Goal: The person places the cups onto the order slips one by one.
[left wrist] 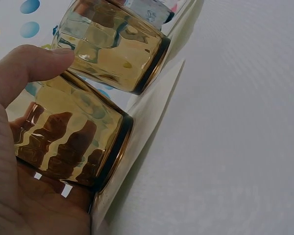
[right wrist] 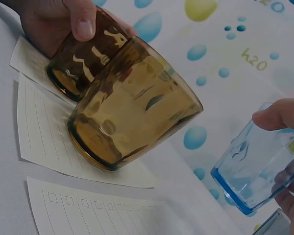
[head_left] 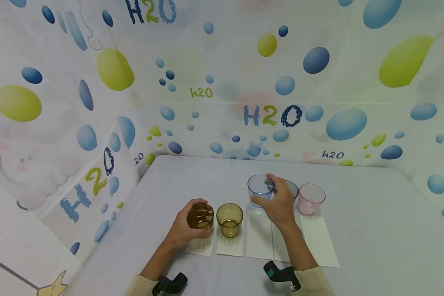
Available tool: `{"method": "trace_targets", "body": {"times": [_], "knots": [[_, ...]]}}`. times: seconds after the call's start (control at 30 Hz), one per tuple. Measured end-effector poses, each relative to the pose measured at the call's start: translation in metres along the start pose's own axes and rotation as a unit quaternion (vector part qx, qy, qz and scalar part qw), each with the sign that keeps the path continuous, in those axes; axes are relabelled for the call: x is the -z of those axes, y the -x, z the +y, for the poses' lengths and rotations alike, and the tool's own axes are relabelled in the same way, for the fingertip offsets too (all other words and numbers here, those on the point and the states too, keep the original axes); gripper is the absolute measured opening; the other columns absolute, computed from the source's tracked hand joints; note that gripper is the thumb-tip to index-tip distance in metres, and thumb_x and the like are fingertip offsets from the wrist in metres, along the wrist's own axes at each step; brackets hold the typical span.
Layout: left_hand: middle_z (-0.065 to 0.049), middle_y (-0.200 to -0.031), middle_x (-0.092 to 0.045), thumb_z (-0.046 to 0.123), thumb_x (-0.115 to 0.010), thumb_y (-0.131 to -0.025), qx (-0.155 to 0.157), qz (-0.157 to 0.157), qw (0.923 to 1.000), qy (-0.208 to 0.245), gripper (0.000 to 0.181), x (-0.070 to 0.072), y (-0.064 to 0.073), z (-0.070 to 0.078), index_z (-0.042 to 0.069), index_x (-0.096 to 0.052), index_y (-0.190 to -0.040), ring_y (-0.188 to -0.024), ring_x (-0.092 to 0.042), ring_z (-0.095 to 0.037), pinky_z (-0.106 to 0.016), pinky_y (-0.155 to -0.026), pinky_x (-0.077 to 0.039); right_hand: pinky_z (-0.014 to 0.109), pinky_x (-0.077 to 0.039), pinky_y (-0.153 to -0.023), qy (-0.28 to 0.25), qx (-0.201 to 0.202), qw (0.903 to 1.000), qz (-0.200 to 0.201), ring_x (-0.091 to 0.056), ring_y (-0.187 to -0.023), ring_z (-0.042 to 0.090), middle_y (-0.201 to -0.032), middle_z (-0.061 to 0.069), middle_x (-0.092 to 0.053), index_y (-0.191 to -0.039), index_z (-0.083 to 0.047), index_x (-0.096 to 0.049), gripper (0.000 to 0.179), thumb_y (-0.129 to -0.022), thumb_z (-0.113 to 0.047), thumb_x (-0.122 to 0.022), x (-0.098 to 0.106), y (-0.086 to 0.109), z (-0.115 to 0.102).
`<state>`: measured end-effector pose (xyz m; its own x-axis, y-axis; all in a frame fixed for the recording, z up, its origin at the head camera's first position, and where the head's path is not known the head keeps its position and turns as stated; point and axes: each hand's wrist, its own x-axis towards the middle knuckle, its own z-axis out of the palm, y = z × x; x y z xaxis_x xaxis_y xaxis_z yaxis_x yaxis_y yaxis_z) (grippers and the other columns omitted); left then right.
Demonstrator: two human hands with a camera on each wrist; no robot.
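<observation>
My left hand (head_left: 183, 226) grips a dark amber glass (left wrist: 68, 132), thumb on the near side and fingers around the far side. Its base is right at a paper slip. Close to its right stands a lighter yellow-amber glass (head_left: 230, 220) on another paper slip, untouched. Thumb and fingers of my right hand (head_left: 279, 204) hold a clear blue glass (right wrist: 255, 161) by its sides, over the far end of the middle slip. Behind that hand a grey glass (head_left: 292, 190) is partly hidden. A pink glass (head_left: 311, 199) stands to its right.
Several lined paper slips (head_left: 260, 236) lie side by side on the white tabletop (head_left: 370, 230), the right ones partly under my right forearm. A patterned backdrop (head_left: 222, 61) rises behind the table. Black wrist devices (head_left: 283, 273) are on both forearms.
</observation>
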<state>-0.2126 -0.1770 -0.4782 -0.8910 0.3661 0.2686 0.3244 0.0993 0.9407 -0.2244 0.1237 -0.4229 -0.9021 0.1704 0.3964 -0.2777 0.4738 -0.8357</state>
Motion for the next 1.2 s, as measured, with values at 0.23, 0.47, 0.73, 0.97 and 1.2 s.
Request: {"method": "trace_targets", "body": {"times": [0.23,0.47,0.73,0.97,1.2], "knots": [[-0.012,-0.130,-0.060,0.003,-0.085,-0.074,0.000,-0.001,1.0000,0.001,0.080,0.0002,-0.0002,-0.0001,0.004,-0.045,-0.144,-0.119,-0.058,-0.034,-0.037,-0.098,-0.051,0.050,-0.049,-0.104,-0.008,0.015,0.9998,-0.007,-0.058,-0.120,0.030,-0.127,0.014,-0.061,-0.136,-0.003,-0.058,0.073,-0.070,-0.015,-0.089,0.0007,0.0004,0.0015],[-0.012,-0.131,-0.060,0.004,-0.086,-0.074,-0.003,-0.003,1.0000,0.001,0.080,0.0007,-0.0006,0.0012,0.005,-0.046,-0.144,-0.119,-0.058,-0.033,-0.038,-0.098,-0.052,0.050,-0.049,-0.104,-0.018,0.027,0.9994,-0.013,-0.060,-0.116,0.029,-0.124,0.013,-0.062,-0.133,-0.003,-0.059,0.070,-0.069,-0.010,-0.086,0.0013,0.0019,0.0007],[-0.015,-0.131,-0.060,0.003,-0.086,-0.075,-0.004,-0.004,1.0000,0.000,0.077,0.0011,-0.0007,0.0010,0.008,-0.048,-0.143,-0.119,-0.058,-0.033,-0.039,-0.098,-0.052,0.052,-0.049,-0.102,-0.018,0.032,0.9991,-0.020,-0.060,-0.115,0.030,-0.123,0.014,-0.063,-0.133,-0.002,-0.059,0.070,-0.068,-0.009,-0.084,0.0037,0.0033,0.0031],[-0.017,-0.131,-0.060,0.002,-0.084,-0.077,-0.018,-0.009,0.9998,-0.002,0.075,0.0018,-0.0017,-0.0021,0.008,-0.048,-0.142,-0.119,-0.058,-0.037,-0.037,-0.098,-0.052,0.052,-0.050,-0.099,-0.031,0.044,0.9983,-0.022,-0.061,-0.111,0.030,-0.118,0.014,-0.064,-0.129,0.001,-0.060,0.067,-0.066,-0.008,-0.083,0.0061,0.0054,0.0036],[-0.016,-0.131,-0.060,0.004,-0.085,-0.076,-0.012,-0.009,0.9999,-0.004,0.079,0.0018,-0.0012,-0.0009,0.000,-0.044,-0.144,-0.118,-0.059,-0.033,-0.037,-0.098,-0.052,0.050,-0.049,-0.100,-0.034,0.045,0.9980,-0.028,-0.062,-0.106,0.027,-0.111,0.011,-0.066,-0.126,-0.001,-0.061,0.065,-0.064,-0.006,-0.082,0.0064,0.0083,0.0023]]}}
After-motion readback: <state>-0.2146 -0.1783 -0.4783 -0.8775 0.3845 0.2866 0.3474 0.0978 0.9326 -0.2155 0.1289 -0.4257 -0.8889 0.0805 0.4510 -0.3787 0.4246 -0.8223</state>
